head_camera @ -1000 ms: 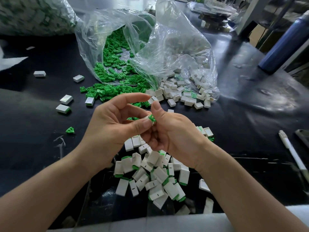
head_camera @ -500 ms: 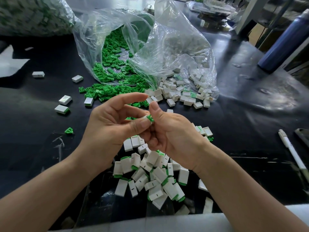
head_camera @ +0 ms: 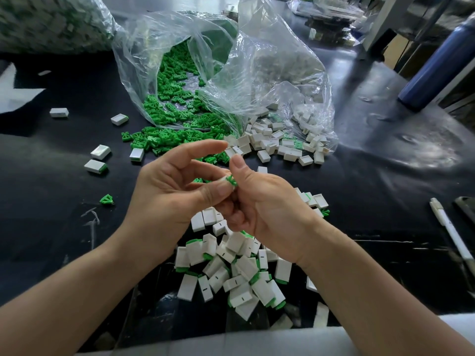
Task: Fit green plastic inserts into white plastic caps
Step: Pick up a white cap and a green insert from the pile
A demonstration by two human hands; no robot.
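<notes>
- The clear left bag (head_camera: 144, 60) spills green inserts (head_camera: 177, 116); the right bag (head_camera: 282, 73) spills white caps (head_camera: 267, 140) onto my desk (head_camera: 51, 227).
- My left hand (head_camera: 167, 194) and right hand (head_camera: 267, 209) meet, curled fingers pinching the held insert (head_camera: 231, 180) above the fitted pile (head_camera: 231, 268).
- Bare desk flanks both hands; a pen (head_camera: 452, 235) lies near the right edge.

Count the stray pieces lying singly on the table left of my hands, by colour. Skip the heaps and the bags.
White caps: 5, one touching the green heap
Green inserts: 1
Total: 6
</notes>
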